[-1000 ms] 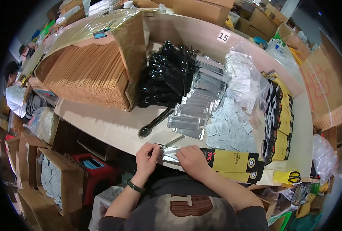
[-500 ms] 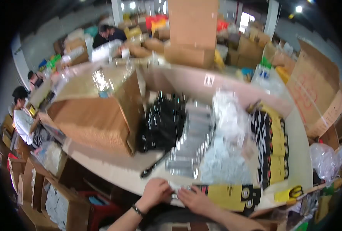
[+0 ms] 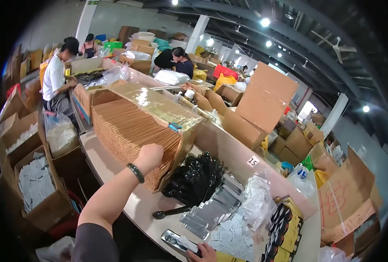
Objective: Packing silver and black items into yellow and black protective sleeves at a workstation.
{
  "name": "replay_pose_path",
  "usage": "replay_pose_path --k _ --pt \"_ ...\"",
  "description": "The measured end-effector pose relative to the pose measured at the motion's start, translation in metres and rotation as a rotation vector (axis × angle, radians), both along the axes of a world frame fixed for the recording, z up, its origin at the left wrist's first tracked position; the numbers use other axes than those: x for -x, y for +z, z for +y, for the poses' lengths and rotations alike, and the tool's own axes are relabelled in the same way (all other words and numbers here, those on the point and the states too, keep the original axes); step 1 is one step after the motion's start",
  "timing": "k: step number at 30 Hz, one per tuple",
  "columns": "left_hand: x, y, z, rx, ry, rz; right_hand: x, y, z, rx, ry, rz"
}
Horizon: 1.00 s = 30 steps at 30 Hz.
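Left hand (image 3: 149,155) is up at the big open carton of brown paper envelopes (image 3: 130,135), fingers curled over the stack's top edge nr the front corner; looks like it's gripping a few envelopes but can't tell how many. Dark band on that wrist. Carton sits on its side on the tabletop (image 3: 139,205), clear film over the top w/ a small blue tag.

Right hand (image 3: 208,253) is low at the frame's bottom edge, only partly in view, resting on a shiny silver packet (image 3: 176,240) at the tabletop's near edge; fingers lie over it, can't tell if closed around it.

Just right of the carton: heap of black plastic spoons (image 3: 194,179), one loose spoon (image 3: 170,213) lying in front. Then a row of silver packets (image 3: 215,207), small white sachets (image 3: 239,222), and yellow-black packs (image 3: 285,231) further right.

Behind, other people work at tables among cardboard boxes.
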<state>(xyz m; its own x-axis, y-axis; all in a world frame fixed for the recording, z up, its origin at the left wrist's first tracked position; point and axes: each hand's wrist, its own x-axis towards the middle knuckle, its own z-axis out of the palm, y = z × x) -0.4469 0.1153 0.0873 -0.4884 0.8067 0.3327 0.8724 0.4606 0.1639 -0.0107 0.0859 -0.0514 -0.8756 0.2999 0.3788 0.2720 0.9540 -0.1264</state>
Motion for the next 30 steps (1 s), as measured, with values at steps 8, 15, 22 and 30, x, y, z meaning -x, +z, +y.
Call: replay_pose_path --k 8,15,22,30 --pt "0.006 -0.009 -0.003 0.048 -0.025 -0.001 -0.018 0.012 0.004 0.285 0.022 -0.008" --pt "-0.026 -0.055 -0.081 -0.73 0.035 -0.66 -0.026 0.009 0.023 0.378 0.109 -0.049" --pt "-0.106 -0.121 -0.143 -0.04 -0.42 -1.254 -0.014 0.041 0.021 0.308 -0.026 -0.216" --pt "-0.147 -0.124 -0.118 0.166 -0.376 -1.098 -0.011 0.026 0.015 0.216 0.006 -0.124"
